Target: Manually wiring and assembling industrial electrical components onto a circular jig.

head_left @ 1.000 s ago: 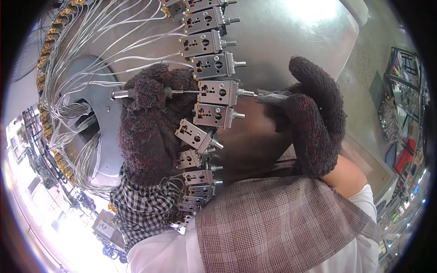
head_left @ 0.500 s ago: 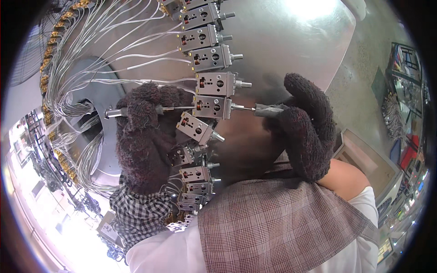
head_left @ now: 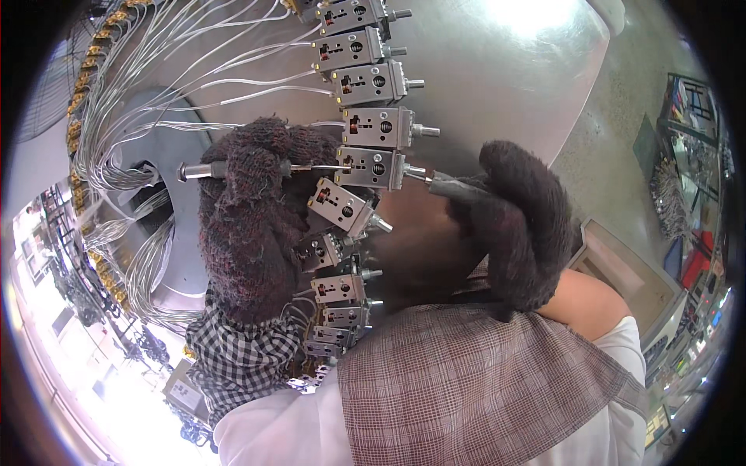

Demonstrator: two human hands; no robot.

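Dark knitted gloves cover both my hands. My left hand (head_left: 252,210) is closed around a slim screwdriver (head_left: 208,170), whose thin shaft reaches the left side of a boxy metal control unit (head_left: 370,168). From that unit's right side sticks a threaded stem (head_left: 414,172). My right hand (head_left: 524,221) is closed on a grey tool with a cylindrical end (head_left: 453,186), which tilts and meets or nearly meets the stem's tip. Just below, a similar unit (head_left: 340,206) sits askew close to my left hand. The fingers' undersides are hidden.
Similar units (head_left: 365,84) form a curved row above and below my hands. White wires (head_left: 140,147) run from them to a bundle at left, near a chain of brass-coloured parts (head_left: 75,128). A shiny metal table (head_left: 497,85) lies beyond; a box (head_left: 629,264) stands at right.
My left hand and the screwdriver have moved slightly up. The unit between the tools has shifted up and right. The grey tool, earlier in line with the stem, now slants down to the right.
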